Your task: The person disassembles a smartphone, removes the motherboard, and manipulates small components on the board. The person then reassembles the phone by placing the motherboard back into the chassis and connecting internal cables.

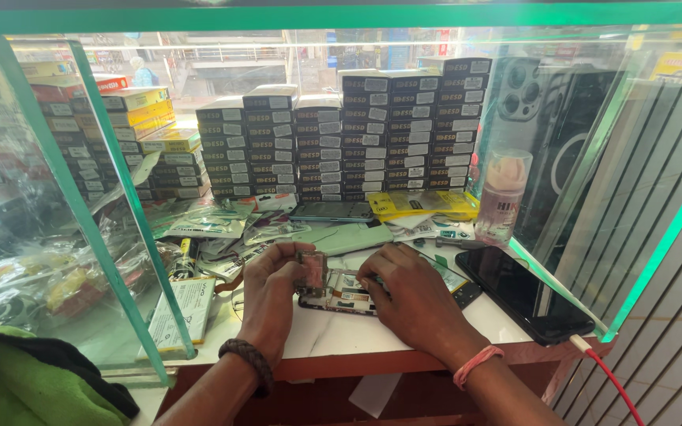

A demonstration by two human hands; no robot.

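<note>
Nearest you, a green cloth (33,383) lies at the near left, and a red cable (613,383) hangs at the near right. Your left hand (271,288) pinches a small part (311,272) upright between thumb and fingertips. Your right hand (412,296) lies just beside it, fingers pressed together on the opened phone (341,296), which rests flat on the white counter (333,331) between your hands. A black phone (526,296) lies to the right. Farther off stands a pink bottle (503,193), and behind it all, stacked dark boxes (357,138).
</note>
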